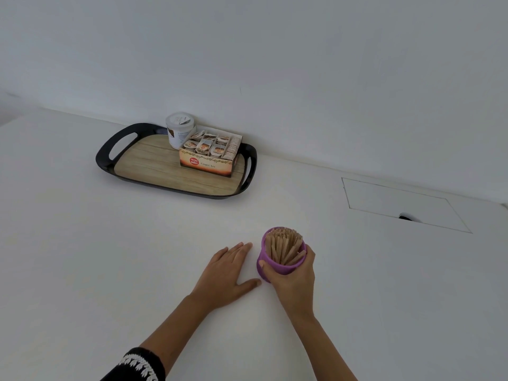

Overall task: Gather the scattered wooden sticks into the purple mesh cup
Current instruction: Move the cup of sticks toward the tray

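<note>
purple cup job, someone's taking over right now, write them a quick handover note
Right hand grips the purple cup, which stands on the white table.
Left hand lies flat and open on the table beside the cup, holding nothing.
Sticks: a full bundle stands in the cup. No loose ones show on the table.
Done: gathering looks complete.
Left: let go of the cup; perhaps check outside the view for strays.
The tray with the tea box and jar is at the back, untouched.
</note>
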Motion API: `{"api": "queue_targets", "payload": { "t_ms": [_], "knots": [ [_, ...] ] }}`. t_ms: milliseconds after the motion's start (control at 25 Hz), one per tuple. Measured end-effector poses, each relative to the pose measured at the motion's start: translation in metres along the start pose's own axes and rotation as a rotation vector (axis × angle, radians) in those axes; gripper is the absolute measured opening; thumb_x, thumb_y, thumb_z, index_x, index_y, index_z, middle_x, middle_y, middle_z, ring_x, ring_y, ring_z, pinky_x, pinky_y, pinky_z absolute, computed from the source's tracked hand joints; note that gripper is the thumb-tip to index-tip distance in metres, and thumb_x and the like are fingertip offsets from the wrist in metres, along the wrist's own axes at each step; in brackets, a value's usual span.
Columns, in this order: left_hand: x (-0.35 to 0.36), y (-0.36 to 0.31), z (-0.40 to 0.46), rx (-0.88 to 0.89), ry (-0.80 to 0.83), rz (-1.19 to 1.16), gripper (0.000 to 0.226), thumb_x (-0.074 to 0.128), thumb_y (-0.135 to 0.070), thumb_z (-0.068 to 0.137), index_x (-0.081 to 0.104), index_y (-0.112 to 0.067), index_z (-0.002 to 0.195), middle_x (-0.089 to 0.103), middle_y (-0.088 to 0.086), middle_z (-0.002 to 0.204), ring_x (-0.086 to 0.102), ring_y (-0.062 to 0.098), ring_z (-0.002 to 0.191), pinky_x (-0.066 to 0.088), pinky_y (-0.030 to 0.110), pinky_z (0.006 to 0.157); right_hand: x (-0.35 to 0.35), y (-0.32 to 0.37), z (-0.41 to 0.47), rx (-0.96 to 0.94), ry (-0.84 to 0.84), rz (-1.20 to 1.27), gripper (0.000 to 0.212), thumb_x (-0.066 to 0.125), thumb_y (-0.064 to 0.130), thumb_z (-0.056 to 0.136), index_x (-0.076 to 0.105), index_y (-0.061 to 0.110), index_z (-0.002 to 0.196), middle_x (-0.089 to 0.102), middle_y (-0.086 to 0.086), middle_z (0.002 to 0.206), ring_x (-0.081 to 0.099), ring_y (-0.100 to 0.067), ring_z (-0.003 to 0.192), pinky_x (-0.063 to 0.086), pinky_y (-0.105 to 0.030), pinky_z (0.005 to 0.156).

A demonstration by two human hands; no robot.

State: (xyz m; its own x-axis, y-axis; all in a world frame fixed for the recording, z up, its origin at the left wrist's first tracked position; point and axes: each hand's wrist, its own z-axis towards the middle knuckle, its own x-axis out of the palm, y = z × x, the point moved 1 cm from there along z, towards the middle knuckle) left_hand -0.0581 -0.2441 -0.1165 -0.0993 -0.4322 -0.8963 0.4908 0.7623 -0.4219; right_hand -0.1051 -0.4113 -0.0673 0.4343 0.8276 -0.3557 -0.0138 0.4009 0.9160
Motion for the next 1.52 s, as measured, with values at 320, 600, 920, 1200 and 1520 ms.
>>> {"api": "queue_targets", "payload": {
  "t_ms": [320, 600, 920, 1200, 1520],
  "knots": [
    [-0.003, -0.003, 0.0, 0.0, -0.032, -0.074, 0.092, 0.03, -0.079, 0.081, 0.022, -0.02, 0.15, 0.032, -0.002, 0.155, 0.03, 0.013, 0.141, 0.007, 0.026, 0.114, 0.006, 0.0, -0.008, 0.02, 0.0, 0.014, 0.092, 0.087, 0.047, 0.054, 0.031, 0.041, 0.127, 0.047, 0.023, 0.118, 0.053, -0.007, 0.108, 0.05, -0.011, 0.08],
    [-0.017, -0.018, 0.012, -0.067, 0.091, -0.479, 0.108, 0.071, -0.068, 0.059, 0.016, -0.034, 0.146, 0.039, -0.017, 0.14, 0.037, -0.001, 0.12, 0.015, 0.041, 0.116, 0.004, 0.009, -0.018, 0.054, 0.225, 0.044, 0.097, 0.083, 0.057, 0.052, 0.03, 0.036, 0.132, 0.046, 0.016, 0.125, 0.049, -0.004, 0.115, 0.05, -0.013, 0.086],
    [-0.013, -0.015, 0.01, -0.139, 0.144, -0.51, 0.09, 0.073, -0.075, 0.049, 0.031, -0.05, 0.126, 0.041, -0.043, 0.11, 0.033, -0.03, 0.105, 0.02, 0.039, 0.115, -0.04, 0.042, -0.001, -0.417, 0.181, -0.438, 0.018, 0.071, 0.028, 0.082, 0.074, 0.012, 0.089, 0.056, -0.001, 0.097, 0.053, -0.014, 0.088, 0.038, -0.01, 0.075],
    [-0.018, -0.018, 0.006, -0.157, 0.159, -0.536, 0.098, 0.078, -0.067, 0.051, 0.035, -0.038, 0.135, 0.044, -0.033, 0.117, 0.043, -0.012, 0.104, 0.024, 0.036, 0.113, -0.052, 0.072, 0.014, -0.496, 0.53, -0.626, 0.014, 0.058, 0.008, 0.091, 0.071, 0.008, 0.088, 0.063, -0.005, 0.091, 0.055, -0.016, 0.08, 0.033, -0.013, 0.072],
    [-0.021, -0.017, -0.004, -0.174, 0.143, -0.592, 0.084, 0.08, -0.068, 0.048, 0.034, -0.06, 0.118, 0.05, -0.038, 0.11, 0.052, -0.006, 0.105, 0.043, 0.034, 0.102, -0.034, 0.13, 0.035, -0.462, 0.757, -0.884, 0.027, 0.044, 0.017, 0.099, 0.067, 0.009, 0.11, 0.064, -0.01, 0.106, 0.058, -0.025, 0.097, 0.044, -0.032, 0.086]
  ]
}}
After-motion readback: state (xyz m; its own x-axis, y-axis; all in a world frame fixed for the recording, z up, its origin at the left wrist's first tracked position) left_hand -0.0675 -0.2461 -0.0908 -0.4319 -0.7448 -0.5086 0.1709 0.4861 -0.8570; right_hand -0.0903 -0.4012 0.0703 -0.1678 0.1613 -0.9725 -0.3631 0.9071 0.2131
